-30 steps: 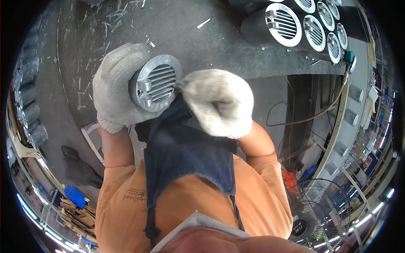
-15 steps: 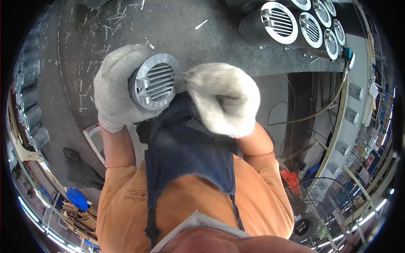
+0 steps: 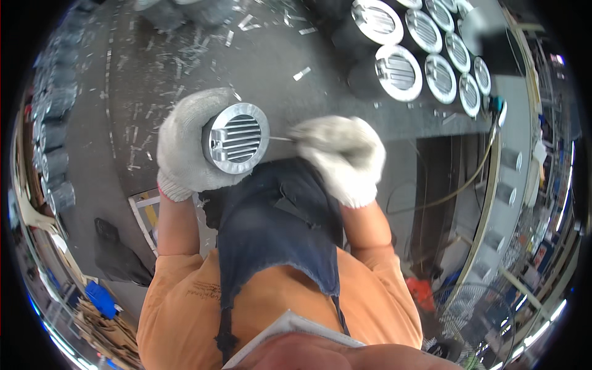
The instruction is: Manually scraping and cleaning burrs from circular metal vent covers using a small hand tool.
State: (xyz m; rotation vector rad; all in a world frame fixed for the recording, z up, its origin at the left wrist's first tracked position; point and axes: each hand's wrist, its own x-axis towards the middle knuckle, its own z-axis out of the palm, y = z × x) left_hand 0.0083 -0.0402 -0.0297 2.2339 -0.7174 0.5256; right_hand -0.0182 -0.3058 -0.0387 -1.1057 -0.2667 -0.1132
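My left hand (image 3: 184, 140), in a white knit glove, is closed around a round metal vent (image 3: 241, 139). Its bright ring face, with slats and a small hinged clip, is turned up toward me. To the right, my right hand (image 3: 343, 151) wears a matching glove and has its fingers pinched together, partly smeared by motion. A thin pale strip (image 3: 280, 139) runs from the vent's right rim to those fingertips. Whether it is still joined to the rim, I cannot tell. Both hands are above the near edge of the dark worktable (image 3: 290, 98).
More slatted vents (image 3: 399, 73) stand grouped at the back right. Metal cylinders (image 3: 57, 161) line the far left. Thin scraps (image 3: 179, 58) litter the table. A hose (image 3: 475, 179) with a teal fitting hangs at the right edge; a wire fan (image 3: 475, 324) stands lower right.
A thin strip now stretches between the vent and my right hand, which has drawn away from the rim. The whole view has shifted, bringing more vents into sight.
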